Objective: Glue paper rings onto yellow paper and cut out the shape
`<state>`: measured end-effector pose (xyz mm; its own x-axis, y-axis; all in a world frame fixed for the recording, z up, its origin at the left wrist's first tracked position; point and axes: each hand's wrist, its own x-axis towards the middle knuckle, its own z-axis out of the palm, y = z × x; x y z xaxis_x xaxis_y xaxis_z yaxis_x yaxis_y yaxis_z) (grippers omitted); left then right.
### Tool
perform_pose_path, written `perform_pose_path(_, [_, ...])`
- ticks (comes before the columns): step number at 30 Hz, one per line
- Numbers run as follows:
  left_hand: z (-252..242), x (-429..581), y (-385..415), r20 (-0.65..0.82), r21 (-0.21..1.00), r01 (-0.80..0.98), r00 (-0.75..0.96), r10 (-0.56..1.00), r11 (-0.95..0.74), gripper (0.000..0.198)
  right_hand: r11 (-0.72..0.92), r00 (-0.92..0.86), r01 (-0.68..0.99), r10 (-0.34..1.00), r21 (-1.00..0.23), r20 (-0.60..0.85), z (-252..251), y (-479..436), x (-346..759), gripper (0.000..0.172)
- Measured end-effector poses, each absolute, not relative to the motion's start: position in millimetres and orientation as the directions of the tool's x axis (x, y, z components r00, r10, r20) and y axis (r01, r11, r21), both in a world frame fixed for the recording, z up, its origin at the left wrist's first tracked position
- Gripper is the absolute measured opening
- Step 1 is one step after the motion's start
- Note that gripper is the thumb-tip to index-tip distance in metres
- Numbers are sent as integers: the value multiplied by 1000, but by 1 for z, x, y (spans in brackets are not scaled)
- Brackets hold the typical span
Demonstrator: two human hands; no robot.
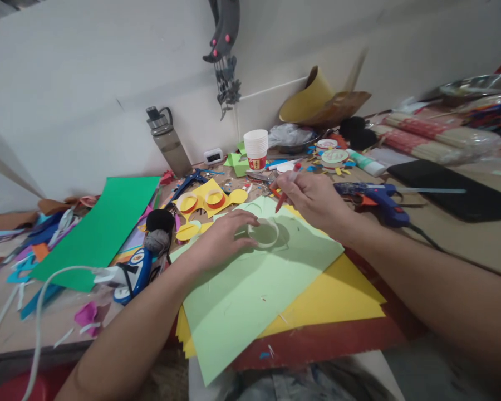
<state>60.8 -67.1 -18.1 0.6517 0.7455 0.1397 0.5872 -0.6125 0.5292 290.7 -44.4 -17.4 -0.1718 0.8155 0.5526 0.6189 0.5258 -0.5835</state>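
My left hand (pixel 237 234) pinches the near-left side of a pale ring (pixel 264 233) that sits on light green paper (pixel 242 301). Between the fingers of my right hand (pixel 307 192) is a red pen (pixel 281 201), its tip pointing down close to the ring's far right side. I cannot tell whether the tip touches the paper. A faint round outline shows on the green sheet just beyond the ring. Yellow sheets (pixel 329 295) lie beneath the green one, on a dark red board (pixel 317 340).
Cut yellow pieces (pixel 211 195) lie at the back left, near stacked paper cups (pixel 256 150) and a water bottle (pixel 169 142). A blue glue gun (pixel 384 203) rests by my right forearm, beside a black slab (pixel 455 186). Green card (pixel 104 228) covers the left side.
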Motion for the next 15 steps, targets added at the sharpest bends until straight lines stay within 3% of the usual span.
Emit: perform_pose_path(15, [-22,63,-64,153,557,556,661,734,-617,26,545,-199,642,798,-539,570,-19,-43,290,55])
